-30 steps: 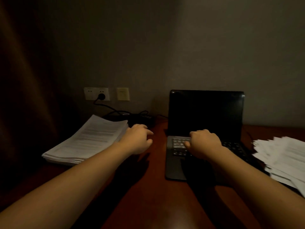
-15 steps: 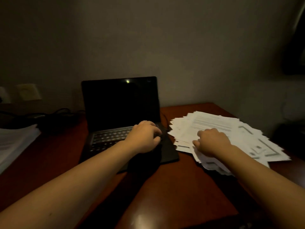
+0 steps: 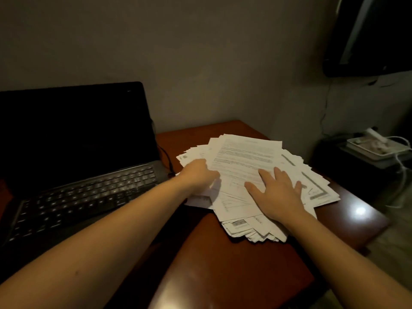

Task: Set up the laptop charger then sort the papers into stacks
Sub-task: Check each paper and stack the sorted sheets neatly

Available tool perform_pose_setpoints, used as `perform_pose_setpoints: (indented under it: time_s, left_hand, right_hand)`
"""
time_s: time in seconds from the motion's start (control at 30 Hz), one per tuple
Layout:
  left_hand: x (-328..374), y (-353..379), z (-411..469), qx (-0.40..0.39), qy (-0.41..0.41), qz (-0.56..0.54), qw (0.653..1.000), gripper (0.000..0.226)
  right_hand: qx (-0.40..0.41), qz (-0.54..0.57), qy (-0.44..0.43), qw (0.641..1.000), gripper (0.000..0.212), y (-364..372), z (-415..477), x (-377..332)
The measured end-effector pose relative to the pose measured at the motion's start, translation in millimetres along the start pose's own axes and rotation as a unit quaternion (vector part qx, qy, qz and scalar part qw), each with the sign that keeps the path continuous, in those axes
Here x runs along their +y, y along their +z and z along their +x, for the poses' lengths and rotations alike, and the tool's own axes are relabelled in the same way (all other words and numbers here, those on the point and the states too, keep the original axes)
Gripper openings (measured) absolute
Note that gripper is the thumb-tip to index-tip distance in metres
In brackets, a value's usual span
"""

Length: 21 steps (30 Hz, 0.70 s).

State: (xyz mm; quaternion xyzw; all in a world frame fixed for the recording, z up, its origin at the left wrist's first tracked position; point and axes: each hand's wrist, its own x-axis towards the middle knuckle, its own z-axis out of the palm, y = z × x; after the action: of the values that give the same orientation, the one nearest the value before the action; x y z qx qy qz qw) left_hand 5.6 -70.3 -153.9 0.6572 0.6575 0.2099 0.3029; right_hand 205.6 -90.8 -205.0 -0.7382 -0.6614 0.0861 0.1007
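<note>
A messy pile of white printed papers (image 3: 245, 157) lies spread on the right part of the reddish wooden desk (image 3: 223, 264). My right hand (image 3: 278, 192) rests flat on top of the pile with fingers spread. My left hand (image 3: 198, 175) is at the pile's left edge, its fingers curled around the edge of some sheets. An open black laptop (image 3: 78, 157) with a dark screen stands to the left. A thin black cable (image 3: 167, 159) runs by the laptop's right side.
The desk's right edge drops off beyond the papers. A low dark stand (image 3: 347, 161) with a white tray and white cords sits at the far right. A dark screen (image 3: 367, 36) hangs on the wall at upper right.
The view has swung right, away from the wall sockets and the left stack. Both hands moved from the laptop to the messy pile; my right hand opened flat on it.
</note>
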Motion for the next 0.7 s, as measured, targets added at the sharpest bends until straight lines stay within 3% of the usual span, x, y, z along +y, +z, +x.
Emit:
perform_pose_setpoints:
  time_s: [0.1, 0.17, 0.23, 0.27, 0.3, 0.33, 0.47, 0.53, 0.6, 0.7]
  left_hand:
    - [8.5, -1.5, 16.8, 0.034, -0.062, -0.144, 0.987, 0.062]
    - [9.5, -2.7, 27.0, 0.042, -0.094, -0.188, 0.977, 0.067]
    - [9.7, -1.8, 32.6, 0.039, -0.112, -0.206, 0.971, 0.066]
    - [8.9, -1.0, 35.1, 0.034, -0.118, -0.197, 0.973, 0.065]
    - [8.2, -0.1, 36.5, 0.029, -0.121, -0.182, 0.975, 0.063]
    - [7.8, 0.6, 36.6, 0.027, -0.123, -0.171, 0.977, 0.062]
    - [6.9, 2.7, 38.4, 0.018, -0.119, -0.142, 0.983, 0.068]
    - [6.1, 2.4, 38.2, -0.002, -0.128, -0.140, 0.982, 0.059]
    - [4.3, 1.9, 37.7, -0.018, -0.135, -0.136, 0.981, 0.033]
    - [1.9, 6.2, 36.0, -0.023, -0.107, -0.091, 0.990, 0.025]
  right_hand:
    - [0.004, 0.076, 0.007, 0.997, 0.075, -11.1, 4.1, 3.5]
    - [0.008, 0.183, 0.032, 0.983, 0.068, -24.9, 6.4, 6.8]
    - [0.004, 0.366, 0.089, 0.926, 0.058, -39.9, 9.6, 8.3]
    - [-0.007, 0.445, 0.121, 0.887, 0.064, -46.7, 12.6, 8.7]
    - [-0.017, 0.496, 0.156, 0.854, 0.070, -52.7, 16.3, 9.5]
    - [-0.024, 0.501, 0.182, 0.846, 0.069, -56.7, 21.0, 11.8]
    - [-0.047, 0.438, 0.228, 0.869, 0.026, -66.4, 34.7, 25.2]
    - [-0.053, 0.426, 0.226, 0.875, 0.020, -67.9, 36.1, 31.3]
    - [-0.075, 0.419, 0.219, 0.878, 0.021, -66.7, 34.0, 35.4]
    - [-0.102, 0.377, 0.177, 0.903, 0.018, -66.3, 30.1, 38.0]
